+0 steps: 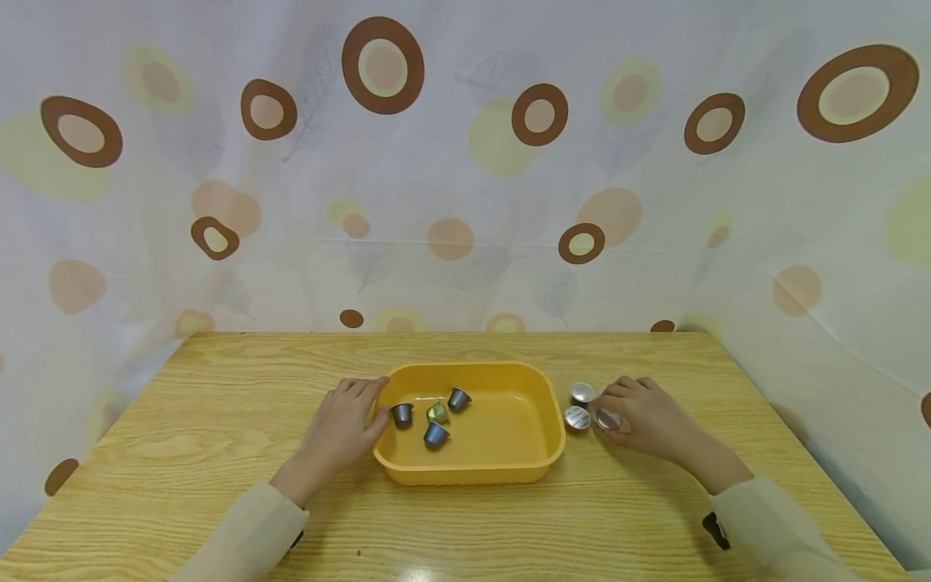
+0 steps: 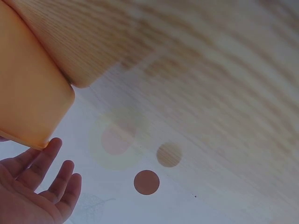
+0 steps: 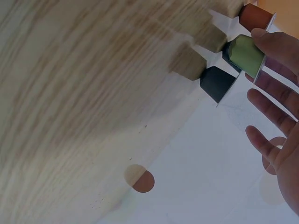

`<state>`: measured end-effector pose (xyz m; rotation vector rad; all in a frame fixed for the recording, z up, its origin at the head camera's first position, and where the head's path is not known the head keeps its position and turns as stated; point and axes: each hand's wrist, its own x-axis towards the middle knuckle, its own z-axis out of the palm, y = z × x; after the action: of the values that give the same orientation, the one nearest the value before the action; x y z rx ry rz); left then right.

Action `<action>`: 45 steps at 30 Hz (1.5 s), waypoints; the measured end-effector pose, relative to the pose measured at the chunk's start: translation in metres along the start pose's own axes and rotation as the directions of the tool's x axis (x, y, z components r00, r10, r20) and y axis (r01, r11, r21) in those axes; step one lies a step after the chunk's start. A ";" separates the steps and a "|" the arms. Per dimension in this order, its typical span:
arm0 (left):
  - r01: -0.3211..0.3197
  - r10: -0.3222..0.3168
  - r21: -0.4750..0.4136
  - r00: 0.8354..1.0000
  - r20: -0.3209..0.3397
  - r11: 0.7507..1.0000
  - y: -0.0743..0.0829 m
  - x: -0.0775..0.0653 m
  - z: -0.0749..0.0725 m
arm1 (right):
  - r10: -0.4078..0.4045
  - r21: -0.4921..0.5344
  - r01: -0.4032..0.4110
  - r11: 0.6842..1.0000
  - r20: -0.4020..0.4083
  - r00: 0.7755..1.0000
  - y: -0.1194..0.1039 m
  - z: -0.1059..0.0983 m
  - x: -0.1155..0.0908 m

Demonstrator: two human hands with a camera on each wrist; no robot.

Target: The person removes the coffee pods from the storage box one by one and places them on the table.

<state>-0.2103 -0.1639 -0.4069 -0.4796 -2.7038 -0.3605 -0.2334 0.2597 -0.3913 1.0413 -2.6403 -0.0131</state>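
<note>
My left hand point(image 1: 347, 416) rests at the left rim of a yellow plastic tray point(image 1: 473, 477), thumb and index fingertip touching the edge. In the left wrist view its other fingers are loosely extended beside the tray's corner. To the right of the tray, my right hand point(image 1: 647, 420) pinches a green coffee capsule point(image 3: 247, 55) between thumb and fingers. Close about it stand an orange-brown capsule point(image 3: 255, 18) and a dark capsule point(image 3: 218, 84), with another dark one partly hidden behind the green. Silver lids, such as on this capsule point(image 1: 578, 418), face up in the head view.
Inside the tray's left half lie a green capsule point(image 1: 437, 413), a blue capsule point(image 1: 436, 436) and two dark grey capsules, one point(image 1: 402, 415) near the left wall. A wooden table point(image 1: 254, 380) bears everything. Patterned white cloth point(image 1: 451, 194) hangs behind and along both sides.
</note>
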 end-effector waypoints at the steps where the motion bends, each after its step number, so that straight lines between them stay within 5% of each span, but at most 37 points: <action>1: 0.001 -0.001 0.000 1.000 0.001 1.000 0.000 0.000 0.000 | 0.000 -0.001 0.000 1.000 0.001 1.000 0.000 0.001 -0.001; 45: -0.018 0.018 0.006 1.000 -0.019 1.000 0.001 0.000 -0.002 | -0.002 0.033 0.003 0.999 -0.021 1.000 0.001 0.009 -0.006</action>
<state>-0.2086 -0.1634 -0.4048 -0.4963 -2.6792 -0.3508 -0.2323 0.2630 -0.4015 1.0494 -2.6293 0.0403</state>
